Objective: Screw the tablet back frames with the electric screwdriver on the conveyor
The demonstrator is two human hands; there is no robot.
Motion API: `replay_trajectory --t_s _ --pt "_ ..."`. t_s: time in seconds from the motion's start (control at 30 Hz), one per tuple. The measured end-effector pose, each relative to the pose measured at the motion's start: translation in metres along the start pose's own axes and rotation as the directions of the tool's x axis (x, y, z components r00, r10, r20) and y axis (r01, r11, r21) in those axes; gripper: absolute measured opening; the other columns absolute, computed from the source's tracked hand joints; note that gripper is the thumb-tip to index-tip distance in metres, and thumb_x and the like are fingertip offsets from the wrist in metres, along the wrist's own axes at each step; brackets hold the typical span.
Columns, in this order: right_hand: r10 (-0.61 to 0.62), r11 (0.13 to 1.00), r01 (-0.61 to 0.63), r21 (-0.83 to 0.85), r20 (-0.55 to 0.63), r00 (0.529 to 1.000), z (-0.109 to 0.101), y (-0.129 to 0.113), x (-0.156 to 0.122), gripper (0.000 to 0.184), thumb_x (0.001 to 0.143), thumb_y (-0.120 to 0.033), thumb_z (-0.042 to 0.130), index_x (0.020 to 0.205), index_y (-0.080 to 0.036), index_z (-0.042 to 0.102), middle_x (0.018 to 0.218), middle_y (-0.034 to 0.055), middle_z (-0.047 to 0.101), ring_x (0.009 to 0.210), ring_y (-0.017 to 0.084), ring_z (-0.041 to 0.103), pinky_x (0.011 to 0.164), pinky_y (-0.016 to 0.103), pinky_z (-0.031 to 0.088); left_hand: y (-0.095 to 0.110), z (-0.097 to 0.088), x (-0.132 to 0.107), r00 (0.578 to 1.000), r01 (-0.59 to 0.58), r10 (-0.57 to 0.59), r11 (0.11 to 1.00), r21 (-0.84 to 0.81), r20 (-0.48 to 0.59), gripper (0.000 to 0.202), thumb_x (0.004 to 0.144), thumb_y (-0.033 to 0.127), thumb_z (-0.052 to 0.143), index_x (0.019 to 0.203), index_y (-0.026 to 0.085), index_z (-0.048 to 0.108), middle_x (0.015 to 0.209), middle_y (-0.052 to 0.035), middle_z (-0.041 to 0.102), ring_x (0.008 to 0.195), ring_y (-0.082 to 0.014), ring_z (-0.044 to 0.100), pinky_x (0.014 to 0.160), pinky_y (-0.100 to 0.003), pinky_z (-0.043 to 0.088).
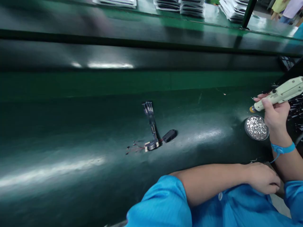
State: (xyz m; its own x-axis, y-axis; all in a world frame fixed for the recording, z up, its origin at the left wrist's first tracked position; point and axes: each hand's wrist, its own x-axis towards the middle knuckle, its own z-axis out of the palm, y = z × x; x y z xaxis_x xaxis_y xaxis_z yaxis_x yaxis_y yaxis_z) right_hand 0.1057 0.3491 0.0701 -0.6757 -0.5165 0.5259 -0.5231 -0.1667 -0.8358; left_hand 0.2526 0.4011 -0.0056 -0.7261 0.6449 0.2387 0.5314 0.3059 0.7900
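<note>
My right hand (276,115) is closed round a pale green electric screwdriver (287,91), its orange tip pointing down and left. Just below that tip sits a round dish of small silvery screws (257,127). My left hand (264,178) is at the near edge of the bench, fingers curled under; whatever they may hold is hidden. Away to the left, apart from both hands, lies a small circuit board (151,145) with thin wires, a dark ribbon-like strip (151,118) and a black oval part (169,136) joined by red wires.
The dark green bench top (94,126) is glossy. Stacks of white packets (192,8) stand on the raised shelf behind it, near a dark post (249,14). A blue wrist strap (282,148) with a cord circles my right wrist. Dark parts crowd the right edge. Other people show far off.
</note>
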Motion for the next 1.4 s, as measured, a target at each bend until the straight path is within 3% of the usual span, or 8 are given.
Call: replay_trajectory --t_s 0.13,0.27,0.43,0.6,0.73,1.07,1.13,1.4 --pt "0.034 0.999 -0.033 -0.038 0.033 0.999 -0.001 0.018 0.008 0.035 0.085 -0.042 0.081 0.105 -0.018 0.065 0.102 0.0078 0.074 0.091 0.024 0.075 0.087 0.042 0.064 0.003 -0.005 -0.001 1.000 0.005 -0.005 1.000 0.017 0.009 0.039 0.102 0.030 0.045 0.120 0.007 0.071 0.117 -0.0118 0.074 0.106 -0.0240 0.070 0.083 -0.031 0.056" --pt "0.067 0.957 -0.023 -0.290 0.142 0.988 -0.027 0.020 -0.009 0.055 0.091 -0.048 0.074 0.136 -0.020 0.058 0.133 0.0135 0.066 0.124 0.029 0.065 0.110 0.050 0.054 0.002 -0.005 -0.001 1.000 0.016 -0.016 1.000 0.027 0.015 0.040 0.103 0.030 0.044 0.121 0.008 0.071 0.120 -0.0114 0.074 0.108 -0.0250 0.070 0.085 -0.033 0.056" --pt "0.021 0.677 0.216 -0.704 0.312 0.950 -0.073 0.014 -0.063 0.048 0.102 -0.047 0.058 0.140 -0.017 0.060 0.138 0.0163 0.064 0.129 0.032 0.061 0.114 0.054 0.050 0.000 -0.003 0.001 0.999 0.031 -0.031 1.000 0.002 0.013 0.039 0.101 0.030 0.046 0.123 0.009 0.070 0.122 -0.0096 0.073 0.110 -0.0247 0.069 0.087 -0.033 0.055" --pt "0.089 0.565 0.475 -0.674 0.623 0.777 -0.087 0.023 -0.093 0.060 0.105 -0.047 0.053 0.154 -0.014 0.045 0.154 0.0199 0.049 0.146 0.036 0.045 0.119 0.059 0.044 -0.002 -0.003 0.000 1.000 0.011 -0.011 1.000 -0.005 0.005 0.037 0.101 0.030 0.045 0.117 0.011 0.072 0.116 -0.0096 0.074 0.103 -0.0236 0.070 0.085 -0.032 0.055" --pt "0.123 0.535 0.528 -0.659 0.680 0.723 -0.075 0.027 -0.092 0.070 0.106 -0.047 0.049 0.164 -0.015 0.027 0.161 0.0197 0.038 0.152 0.037 0.036 0.121 0.062 0.041 -0.005 0.002 -0.001 0.999 0.025 -0.025 1.000 0.001 -0.031 0.035 0.101 0.031 0.046 0.117 0.012 0.072 0.116 -0.0081 0.073 0.104 -0.0230 0.069 0.086 -0.031 0.055" --pt "0.103 0.616 0.620 -0.486 0.830 0.548 -0.081 0.009 -0.094 0.073 0.105 -0.042 0.054 0.166 -0.019 0.020 0.163 0.0144 0.037 0.154 0.032 0.033 0.123 0.060 0.039 -0.006 0.006 -0.002 0.999 0.031 -0.033 0.999 -0.028 -0.040 0.035 0.100 0.030 0.049 0.118 0.010 0.072 0.114 -0.0083 0.074 0.101 -0.0230 0.069 0.083 -0.032 0.056" --pt "0.092 0.616 0.624 -0.481 0.830 0.550 -0.081 0.012 -0.092 0.074 0.105 -0.042 0.055 0.166 -0.020 0.020 0.163 0.0145 0.038 0.154 0.032 0.034 0.123 0.060 0.039 -0.006 0.006 -0.002 0.998 0.039 -0.040 0.999 -0.022 -0.043 0.035 0.101 0.031 0.049 0.118 0.011 0.072 0.115 -0.0083 0.074 0.102 -0.0233 0.069 0.085 -0.033 0.056" --pt "0.091 0.637 0.510 -0.578 0.713 0.695 -0.080 0.026 -0.084 0.066 0.104 -0.044 0.057 0.161 -0.021 0.036 0.160 0.0156 0.043 0.150 0.033 0.041 0.122 0.061 0.040 -0.008 0.010 -0.002 0.999 0.051 -0.051 0.998 -0.022 -0.012 0.039 0.102 0.035 0.045 0.121 0.012 0.070 0.120 -0.0091 0.073 0.109 -0.0249 0.069 0.090 -0.035 0.056"
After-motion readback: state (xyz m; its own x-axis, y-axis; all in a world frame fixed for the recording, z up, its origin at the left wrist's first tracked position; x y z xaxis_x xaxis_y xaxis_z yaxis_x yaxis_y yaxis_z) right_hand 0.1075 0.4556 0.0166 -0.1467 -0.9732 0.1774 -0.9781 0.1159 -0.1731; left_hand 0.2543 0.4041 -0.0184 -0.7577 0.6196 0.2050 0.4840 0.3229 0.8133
